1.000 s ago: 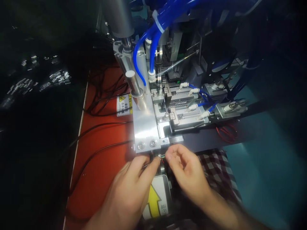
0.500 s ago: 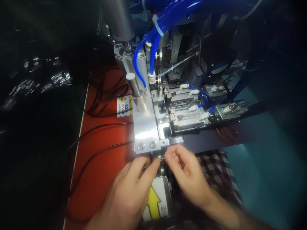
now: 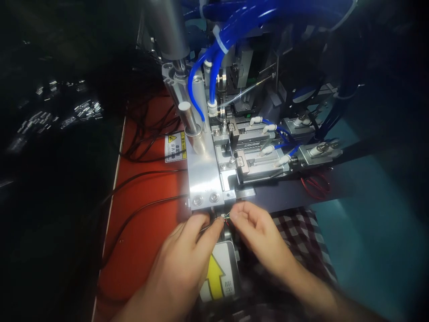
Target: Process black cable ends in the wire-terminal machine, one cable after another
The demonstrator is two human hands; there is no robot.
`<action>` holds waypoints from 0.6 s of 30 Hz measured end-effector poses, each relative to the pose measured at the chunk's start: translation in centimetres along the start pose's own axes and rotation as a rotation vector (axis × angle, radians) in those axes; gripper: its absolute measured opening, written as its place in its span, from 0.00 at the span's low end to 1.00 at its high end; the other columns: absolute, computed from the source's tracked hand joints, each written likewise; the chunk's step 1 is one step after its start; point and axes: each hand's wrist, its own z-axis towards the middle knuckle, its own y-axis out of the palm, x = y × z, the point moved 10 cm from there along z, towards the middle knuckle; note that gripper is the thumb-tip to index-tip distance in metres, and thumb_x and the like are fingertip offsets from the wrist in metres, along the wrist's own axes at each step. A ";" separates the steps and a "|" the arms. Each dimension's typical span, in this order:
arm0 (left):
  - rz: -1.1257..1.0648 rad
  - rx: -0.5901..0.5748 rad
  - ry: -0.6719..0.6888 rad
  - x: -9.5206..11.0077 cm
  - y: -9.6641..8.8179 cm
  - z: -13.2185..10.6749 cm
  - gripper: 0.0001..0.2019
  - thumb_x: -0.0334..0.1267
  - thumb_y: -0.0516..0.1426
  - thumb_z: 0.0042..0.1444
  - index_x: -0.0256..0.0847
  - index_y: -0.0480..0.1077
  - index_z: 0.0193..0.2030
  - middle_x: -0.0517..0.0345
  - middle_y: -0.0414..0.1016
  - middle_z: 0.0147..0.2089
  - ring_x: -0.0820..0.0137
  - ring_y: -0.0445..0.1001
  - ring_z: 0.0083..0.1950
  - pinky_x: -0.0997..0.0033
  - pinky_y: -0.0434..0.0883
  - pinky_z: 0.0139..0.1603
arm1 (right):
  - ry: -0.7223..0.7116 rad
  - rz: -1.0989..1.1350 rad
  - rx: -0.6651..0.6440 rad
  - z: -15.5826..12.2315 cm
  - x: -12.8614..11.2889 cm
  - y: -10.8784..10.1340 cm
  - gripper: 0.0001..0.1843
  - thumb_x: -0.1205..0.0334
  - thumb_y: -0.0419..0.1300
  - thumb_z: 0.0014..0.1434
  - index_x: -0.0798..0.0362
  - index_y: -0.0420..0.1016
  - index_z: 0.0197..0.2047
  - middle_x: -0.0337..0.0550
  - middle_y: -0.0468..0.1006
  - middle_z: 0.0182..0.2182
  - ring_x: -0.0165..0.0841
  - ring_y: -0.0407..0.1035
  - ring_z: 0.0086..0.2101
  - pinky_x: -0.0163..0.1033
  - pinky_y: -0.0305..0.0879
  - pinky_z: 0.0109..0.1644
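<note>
My left hand [image 3: 182, 264] and my right hand [image 3: 259, 237] meet just below the front edge of a shiny metal plate [image 3: 203, 176] of a small machine. Both hands are pinched on a thin cable end with fine coloured wires [image 3: 226, 219] between their fingertips. The wire ends lie at a small fixture under the plate. A label with a yellow arrow [image 3: 217, 275] shows between my wrists.
The machine carries blue air hoses [image 3: 214, 58], a steel cylinder [image 3: 187, 120] and slide blocks [image 3: 254, 156]. Black cables [image 3: 140, 179] cross the red mat [image 3: 140, 241] on the left. Small metal parts [image 3: 60, 116] glint at far left. A checked cloth [image 3: 301, 232] lies right.
Both hands have edged slightly up toward the plate's front edge, still pinching the wire ends. The view has shifted a little.
</note>
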 end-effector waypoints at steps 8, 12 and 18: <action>-0.043 0.014 -0.027 -0.3 0.1 -0.2 0.19 0.21 0.47 0.57 0.37 0.71 0.51 0.52 0.70 0.38 0.70 0.71 0.33 0.75 0.72 0.30 | -0.119 -0.149 0.079 -1.6 -0.5 -0.2 0.10 0.58 0.58 0.57 0.55 0.68 0.29 0.33 0.62 0.18 0.24 0.54 0.18 0.31 0.51 0.20; -0.056 -0.013 0.011 0.1 -0.2 0.4 0.17 0.22 0.48 0.57 0.33 0.72 0.48 0.50 0.71 0.38 0.70 0.72 0.33 0.75 0.73 0.30 | -0.511 -0.598 0.128 -3.0 -5.1 0.3 0.07 0.67 0.55 0.59 0.54 0.69 0.29 0.37 0.68 0.22 0.27 0.61 0.22 0.33 0.57 0.26; -0.059 -0.008 -0.009 -0.1 -0.2 0.4 0.18 0.21 0.47 0.56 0.33 0.73 0.48 0.50 0.70 0.36 0.70 0.72 0.32 0.75 0.73 0.29 | -0.370 -0.506 0.028 -1.4 -4.6 -0.1 0.08 0.65 0.55 0.59 0.53 0.66 0.28 0.34 0.64 0.20 0.26 0.57 0.21 0.33 0.53 0.24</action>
